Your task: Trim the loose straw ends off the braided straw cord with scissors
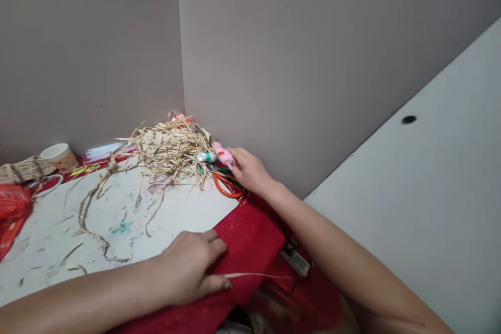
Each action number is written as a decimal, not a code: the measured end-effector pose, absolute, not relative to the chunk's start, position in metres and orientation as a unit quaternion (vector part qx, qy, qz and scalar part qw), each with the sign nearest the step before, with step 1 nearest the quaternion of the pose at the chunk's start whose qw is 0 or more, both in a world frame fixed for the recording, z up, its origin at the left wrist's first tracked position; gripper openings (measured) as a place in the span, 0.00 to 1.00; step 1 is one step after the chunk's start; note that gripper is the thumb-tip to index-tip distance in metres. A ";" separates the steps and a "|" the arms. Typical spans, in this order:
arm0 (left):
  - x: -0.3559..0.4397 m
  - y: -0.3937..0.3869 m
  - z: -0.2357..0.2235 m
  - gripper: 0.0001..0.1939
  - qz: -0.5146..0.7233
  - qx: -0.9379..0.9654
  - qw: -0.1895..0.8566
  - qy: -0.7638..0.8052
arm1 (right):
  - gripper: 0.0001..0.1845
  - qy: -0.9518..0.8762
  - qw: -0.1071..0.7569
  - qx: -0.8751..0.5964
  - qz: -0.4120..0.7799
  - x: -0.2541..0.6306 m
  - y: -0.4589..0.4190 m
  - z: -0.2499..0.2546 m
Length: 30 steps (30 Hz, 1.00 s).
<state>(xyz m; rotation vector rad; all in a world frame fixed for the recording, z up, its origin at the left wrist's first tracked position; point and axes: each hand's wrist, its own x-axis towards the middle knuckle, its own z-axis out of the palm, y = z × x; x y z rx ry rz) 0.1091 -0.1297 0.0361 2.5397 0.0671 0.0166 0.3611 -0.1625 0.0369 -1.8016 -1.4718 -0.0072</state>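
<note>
My right hand (pixel 250 169) reaches into the corner of the table and its fingers close round a pink glue gun (pixel 223 154). Beside the gun lie a small white and green tube (pixel 206 157) and orange-handled scissors (pixel 227 186). A heap of dry straw strips (pixel 172 148) fills the corner just left of them. My left hand (pixel 193 266) rests on the red cloth (pixel 250 242) at the table's near edge, thumb and forefinger pinching a thin straw strip (pixel 256 275) that runs to the right.
A white board (pixel 117 219) with straw scraps and a braided straw cord (pixel 92 209) covers the table. At the far left stand a paper cup (pixel 59 156), a woven straw piece (pixel 21 169) and a red plastic bag (pixel 11 209). Grey partition walls enclose the corner.
</note>
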 end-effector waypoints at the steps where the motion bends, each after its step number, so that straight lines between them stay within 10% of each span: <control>1: 0.110 -0.135 0.033 0.10 -0.007 0.962 0.271 0.011 | 0.18 -0.589 0.372 -0.717 -0.010 0.363 -0.163 0.032; 16: 0.080 -0.076 0.069 0.09 -0.125 0.840 0.500 0.168 | 0.19 -0.617 0.214 -0.756 -0.046 0.366 -0.199 -0.002; 23: 0.106 0.017 0.086 0.03 0.125 0.833 0.469 0.266 | 0.11 -0.591 0.198 -0.781 -0.046 0.360 -0.209 -0.008; 30: 0.154 0.060 0.090 0.24 0.251 0.822 0.447 0.249 | 0.08 -0.620 0.195 -0.760 -0.004 0.360 -0.220 0.000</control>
